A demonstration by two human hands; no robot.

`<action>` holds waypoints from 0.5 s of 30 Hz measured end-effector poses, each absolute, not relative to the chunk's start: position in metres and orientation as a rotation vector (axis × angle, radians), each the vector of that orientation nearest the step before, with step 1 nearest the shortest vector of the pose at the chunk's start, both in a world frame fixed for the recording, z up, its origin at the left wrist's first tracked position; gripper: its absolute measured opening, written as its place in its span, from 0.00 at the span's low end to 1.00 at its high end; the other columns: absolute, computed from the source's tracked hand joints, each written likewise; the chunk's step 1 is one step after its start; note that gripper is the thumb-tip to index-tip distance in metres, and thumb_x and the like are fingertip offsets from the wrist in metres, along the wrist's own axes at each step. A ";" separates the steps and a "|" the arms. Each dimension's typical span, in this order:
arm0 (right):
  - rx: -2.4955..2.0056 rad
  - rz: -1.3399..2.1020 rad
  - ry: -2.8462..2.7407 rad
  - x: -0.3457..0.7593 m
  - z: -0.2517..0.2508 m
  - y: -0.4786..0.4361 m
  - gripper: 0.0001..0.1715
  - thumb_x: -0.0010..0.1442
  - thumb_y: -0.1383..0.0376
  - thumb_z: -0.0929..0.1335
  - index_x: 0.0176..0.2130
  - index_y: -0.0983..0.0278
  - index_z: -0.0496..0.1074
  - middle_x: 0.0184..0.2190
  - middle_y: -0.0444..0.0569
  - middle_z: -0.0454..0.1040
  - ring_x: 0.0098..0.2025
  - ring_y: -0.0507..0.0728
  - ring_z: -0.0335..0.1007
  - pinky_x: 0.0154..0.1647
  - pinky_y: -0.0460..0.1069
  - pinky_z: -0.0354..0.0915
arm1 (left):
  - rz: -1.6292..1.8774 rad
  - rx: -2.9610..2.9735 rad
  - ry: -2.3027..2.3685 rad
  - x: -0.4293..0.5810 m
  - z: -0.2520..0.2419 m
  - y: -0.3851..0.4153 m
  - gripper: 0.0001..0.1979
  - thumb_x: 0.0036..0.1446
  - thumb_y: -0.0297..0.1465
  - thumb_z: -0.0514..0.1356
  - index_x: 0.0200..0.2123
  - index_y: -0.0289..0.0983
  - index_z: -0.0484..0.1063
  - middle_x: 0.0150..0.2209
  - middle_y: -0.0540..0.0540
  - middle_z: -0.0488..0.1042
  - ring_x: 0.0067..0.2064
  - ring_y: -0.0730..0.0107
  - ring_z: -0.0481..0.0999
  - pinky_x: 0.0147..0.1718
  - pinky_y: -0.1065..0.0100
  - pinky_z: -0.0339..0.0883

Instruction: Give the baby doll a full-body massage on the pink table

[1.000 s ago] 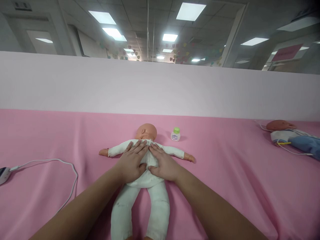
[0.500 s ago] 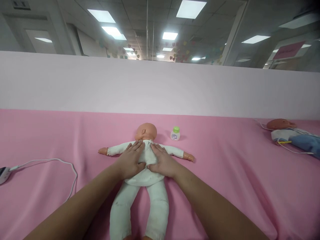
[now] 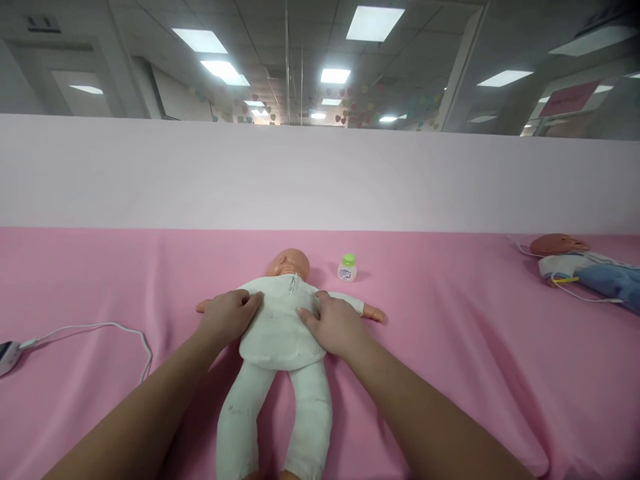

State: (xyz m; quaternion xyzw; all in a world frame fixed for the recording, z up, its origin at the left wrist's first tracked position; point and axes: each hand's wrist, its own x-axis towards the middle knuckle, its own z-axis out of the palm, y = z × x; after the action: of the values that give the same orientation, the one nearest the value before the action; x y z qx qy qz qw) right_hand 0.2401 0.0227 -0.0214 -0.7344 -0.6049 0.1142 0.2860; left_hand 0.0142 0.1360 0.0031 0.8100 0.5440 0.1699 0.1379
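Observation:
A baby doll [image 3: 283, 333] with a white cloth body lies stretched out on the pink sheet, head away from me and arms spread to the sides. A short gathered seam shows just below its neck. My left hand [image 3: 229, 316] is closed around the doll's left-hand side in view, near the shoulder, with the thumb on the cloth and the fingers partly hidden. On the opposite side my right hand [image 3: 336, 323] grips the body below the arm, thumb lying on top. A small clear bottle with a green cap [image 3: 347, 268] stands beyond the right hand, near the doll's head.
The pink sheet [image 3: 440, 373] has folds at the right. A white cable [image 3: 100, 325] runs from a white device [image 3: 9, 357] at the left. Another doll in blue and white [image 3: 600, 277] lies far right. A white low wall [image 3: 320, 177] closes the back, with glass above.
Both hands were flat with fingers spread on the doll's upper body. They have moved apart to its sides, and their fingers have curled around it. The view has shifted slightly.

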 end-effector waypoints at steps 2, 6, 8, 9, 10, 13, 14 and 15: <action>-2.008 0.360 -1.640 0.239 -0.021 0.021 0.37 0.68 0.41 0.61 0.57 0.68 0.71 0.38 0.62 0.81 0.40 0.71 0.78 0.38 0.60 0.67 | 0.391 2.320 1.542 0.011 0.001 0.142 0.34 0.66 0.58 0.46 0.27 0.41 0.77 0.31 0.40 0.83 0.42 0.42 0.82 0.50 0.42 0.66; -1.937 0.442 -1.637 0.239 -0.027 0.023 0.40 0.69 0.40 0.60 0.62 0.67 0.67 0.43 0.63 0.82 0.45 0.72 0.79 0.42 0.59 0.67 | 0.453 1.924 1.303 0.010 -0.008 0.142 0.35 0.63 0.61 0.52 0.47 0.38 0.81 0.52 0.35 0.82 0.55 0.44 0.80 0.53 0.48 0.71; -1.873 0.466 -1.633 0.240 -0.031 0.025 0.39 0.69 0.41 0.60 0.63 0.66 0.67 0.46 0.62 0.81 0.49 0.71 0.78 0.45 0.59 0.67 | 0.499 1.698 1.163 0.015 -0.011 0.137 0.35 0.63 0.59 0.55 0.55 0.36 0.76 0.58 0.34 0.78 0.58 0.48 0.79 0.53 0.53 0.74; -1.851 0.477 -1.624 0.240 -0.033 0.027 0.38 0.69 0.41 0.61 0.62 0.66 0.67 0.47 0.62 0.81 0.50 0.71 0.78 0.46 0.59 0.67 | 0.527 1.617 1.137 0.018 -0.011 0.133 0.35 0.62 0.58 0.57 0.57 0.36 0.75 0.59 0.33 0.77 0.58 0.48 0.78 0.52 0.55 0.75; -1.838 0.489 -1.608 0.240 -0.035 0.029 0.37 0.68 0.41 0.61 0.61 0.65 0.68 0.47 0.61 0.81 0.50 0.70 0.78 0.45 0.58 0.67 | 0.560 1.558 1.134 0.021 -0.010 0.130 0.35 0.61 0.58 0.60 0.57 0.36 0.74 0.60 0.33 0.77 0.59 0.48 0.78 0.52 0.56 0.75; -1.824 0.523 -1.543 0.241 -0.039 0.034 0.34 0.66 0.42 0.64 0.59 0.63 0.68 0.45 0.58 0.81 0.47 0.69 0.78 0.43 0.57 0.67 | 0.627 1.453 1.111 0.032 -0.002 0.116 0.32 0.56 0.55 0.66 0.54 0.37 0.75 0.55 0.34 0.79 0.56 0.47 0.79 0.50 0.57 0.76; -1.819 0.534 -1.527 0.241 -0.040 0.035 0.33 0.66 0.43 0.65 0.58 0.62 0.68 0.45 0.58 0.81 0.47 0.68 0.78 0.42 0.57 0.67 | 0.643 1.454 1.071 0.035 0.002 0.111 0.31 0.56 0.55 0.67 0.52 0.37 0.75 0.52 0.35 0.80 0.54 0.47 0.79 0.49 0.57 0.76; -1.809 0.548 -1.516 0.242 -0.040 0.036 0.31 0.66 0.43 0.65 0.56 0.62 0.68 0.46 0.58 0.81 0.47 0.68 0.78 0.43 0.56 0.67 | 0.671 1.480 1.042 0.038 0.006 0.106 0.30 0.56 0.54 0.67 0.50 0.37 0.76 0.48 0.36 0.81 0.52 0.48 0.80 0.48 0.56 0.76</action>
State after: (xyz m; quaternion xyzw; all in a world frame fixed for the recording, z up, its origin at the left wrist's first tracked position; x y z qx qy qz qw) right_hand 0.2417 0.0358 -0.0399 -0.6989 -0.5858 0.2117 0.3517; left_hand 0.0380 0.1059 0.0056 0.6305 0.4438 0.2856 0.5692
